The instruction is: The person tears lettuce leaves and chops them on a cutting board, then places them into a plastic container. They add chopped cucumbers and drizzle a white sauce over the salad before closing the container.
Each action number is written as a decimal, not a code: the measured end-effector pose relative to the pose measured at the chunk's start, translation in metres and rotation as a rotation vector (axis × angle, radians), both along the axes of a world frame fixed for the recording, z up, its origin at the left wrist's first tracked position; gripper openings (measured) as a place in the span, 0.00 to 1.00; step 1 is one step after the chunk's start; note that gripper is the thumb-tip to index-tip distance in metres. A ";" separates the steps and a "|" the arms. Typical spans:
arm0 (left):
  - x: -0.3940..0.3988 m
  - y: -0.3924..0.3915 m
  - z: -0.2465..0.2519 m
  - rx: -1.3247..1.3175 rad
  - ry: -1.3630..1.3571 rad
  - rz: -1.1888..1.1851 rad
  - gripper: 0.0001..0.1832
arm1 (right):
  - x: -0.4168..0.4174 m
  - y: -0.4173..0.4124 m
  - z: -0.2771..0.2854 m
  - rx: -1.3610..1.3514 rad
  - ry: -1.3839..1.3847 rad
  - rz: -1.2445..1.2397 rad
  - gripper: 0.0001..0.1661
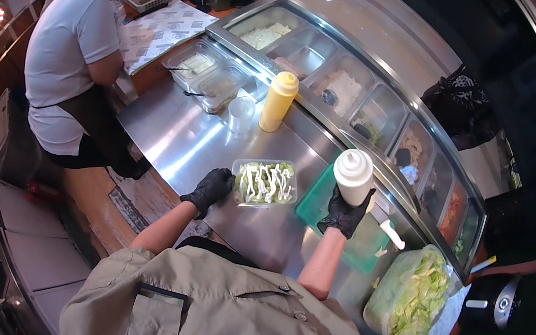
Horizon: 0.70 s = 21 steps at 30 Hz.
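Note:
In my right hand (343,214), gloved in black, a white squeeze bottle (353,172) stands upright with its nozzle up, over the green cutting board (316,195). A clear plastic container (261,204) sits on the steel counter (258,235) in front of me. It holds chopped green salad (251,185) crossed by zigzag lines of white sauce (272,181). My left hand (209,191), also in a black glove, is curled at the container's left edge; whether its fingers grip the rim is hidden. A white-handled knife (392,235) lies on the board's right side.
A yellow squeeze bottle (278,102) and a clear cup (241,115) stand farther back. Steel ingredient pans (311,45) line the far side. A tub of lettuce (416,301) is at right. A person in a white shirt (66,46) stands at left.

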<state>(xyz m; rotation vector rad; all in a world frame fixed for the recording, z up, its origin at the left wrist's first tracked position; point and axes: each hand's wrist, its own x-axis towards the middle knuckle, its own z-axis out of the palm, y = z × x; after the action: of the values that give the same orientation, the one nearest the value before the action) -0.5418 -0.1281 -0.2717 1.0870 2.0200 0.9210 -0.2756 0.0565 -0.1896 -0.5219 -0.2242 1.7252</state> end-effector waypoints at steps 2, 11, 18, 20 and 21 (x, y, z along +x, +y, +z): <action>-0.013 -0.007 0.012 -0.055 0.089 0.009 0.17 | -0.018 0.007 -0.010 -0.042 0.032 0.058 0.38; -0.151 -0.059 0.023 -0.130 0.275 0.048 0.16 | -0.164 0.023 -0.035 -0.288 0.297 0.261 0.23; -0.248 -0.041 0.099 0.251 0.916 0.114 0.11 | -0.215 0.037 -0.070 0.295 -1.287 -0.153 0.27; -0.269 -0.007 0.136 0.329 1.042 -0.125 0.11 | -0.221 0.043 -0.065 0.192 -1.046 -0.168 0.26; -0.282 0.011 0.135 0.295 1.064 -0.225 0.12 | -0.226 0.044 -0.060 0.120 -0.836 -0.149 0.26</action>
<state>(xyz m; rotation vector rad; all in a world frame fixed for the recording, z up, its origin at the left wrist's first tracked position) -0.8234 -0.1168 -0.1365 2.2579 2.4902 0.5531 -0.5018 0.1001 -0.2500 -1.1209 -0.8504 1.2562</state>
